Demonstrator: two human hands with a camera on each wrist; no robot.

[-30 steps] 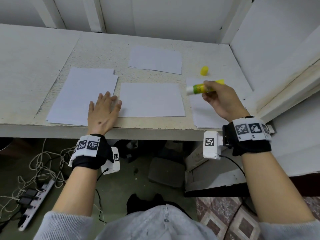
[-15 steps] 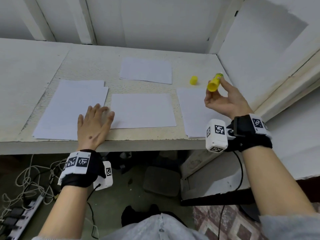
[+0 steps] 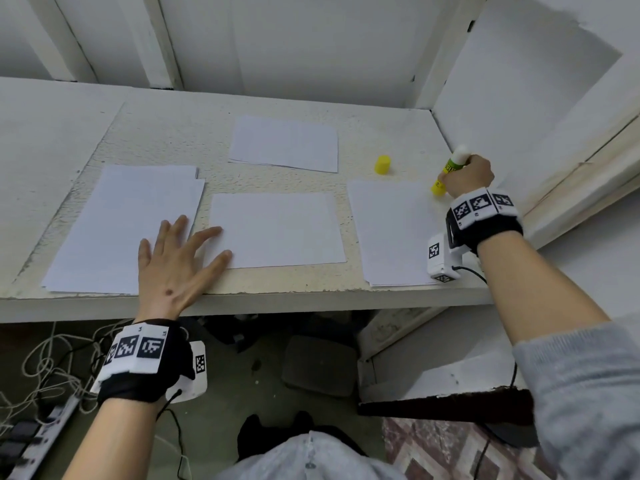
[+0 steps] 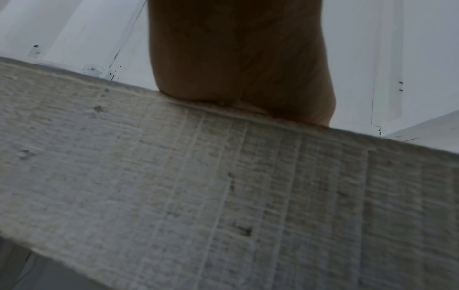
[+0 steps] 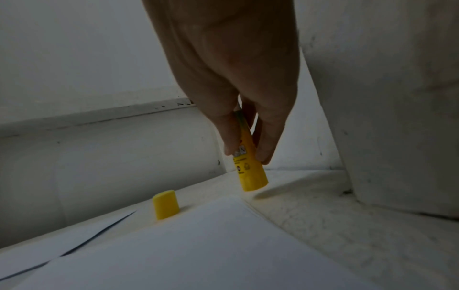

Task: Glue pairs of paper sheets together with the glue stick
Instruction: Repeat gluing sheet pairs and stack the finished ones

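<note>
Four lots of paper lie on the tabletop — left stack, middle sheet, right stack, far sheet behind; the cap stands right of it.

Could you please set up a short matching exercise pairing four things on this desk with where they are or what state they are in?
Things:
1. glue stick
2. yellow cap
3. left hand
4. far sheet

States:
A. flat, fingers spread on paper
B. lying alone, nearest the back wall
C. held in the right hand
D. standing off the stick

Pairs: 1-C, 2-D, 3-A, 4-B
</note>
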